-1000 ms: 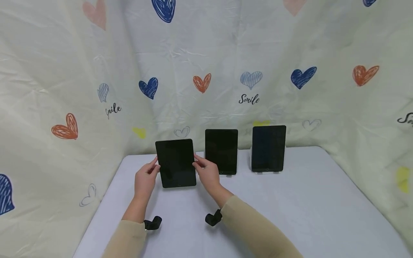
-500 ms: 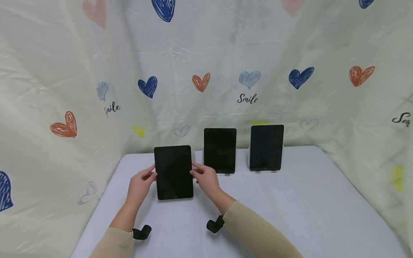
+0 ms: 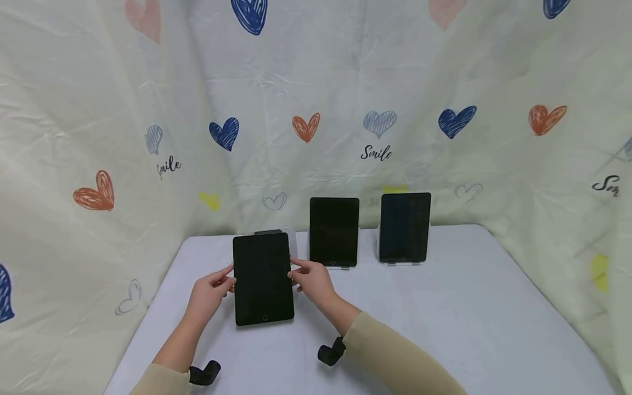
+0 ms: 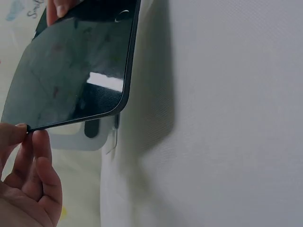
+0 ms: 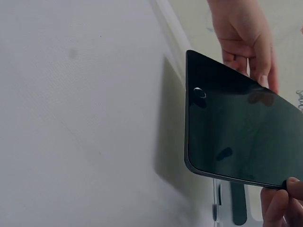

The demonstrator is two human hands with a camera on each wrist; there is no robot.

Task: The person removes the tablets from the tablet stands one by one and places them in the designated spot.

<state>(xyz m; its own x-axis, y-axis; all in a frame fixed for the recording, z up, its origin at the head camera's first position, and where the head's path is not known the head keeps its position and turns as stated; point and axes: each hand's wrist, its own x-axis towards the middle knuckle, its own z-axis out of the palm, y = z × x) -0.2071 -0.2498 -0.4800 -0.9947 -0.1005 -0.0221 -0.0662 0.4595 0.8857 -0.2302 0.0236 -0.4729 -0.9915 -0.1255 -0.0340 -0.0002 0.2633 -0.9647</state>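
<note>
A black tablet (image 3: 263, 277) is held upright between both hands, raised off the white table, its dark screen and round home button facing me. My left hand (image 3: 206, 293) pinches its left edge between thumb and fingers. On the opposite edge, my right hand (image 3: 312, 282) pinches in the same way. Behind the tablet a pale stand (image 3: 293, 241) with dark pads shows partly; most of it is hidden in the head view. In the left wrist view, the tablet (image 4: 80, 66) hangs clear of the tabletop and casts a shadow there.
To the right, a second tablet (image 3: 334, 230) and a third tablet (image 3: 405, 226) lean upright on stands along the back of the white table (image 3: 444, 323). A curtain (image 3: 316, 66) printed with hearts hangs behind. Each wrist wears a black camera (image 3: 205, 373).
Both hands have drawn the tablet down and toward me, away from the stand behind it, whose top now shows. The two other tablets stay on their stands.
</note>
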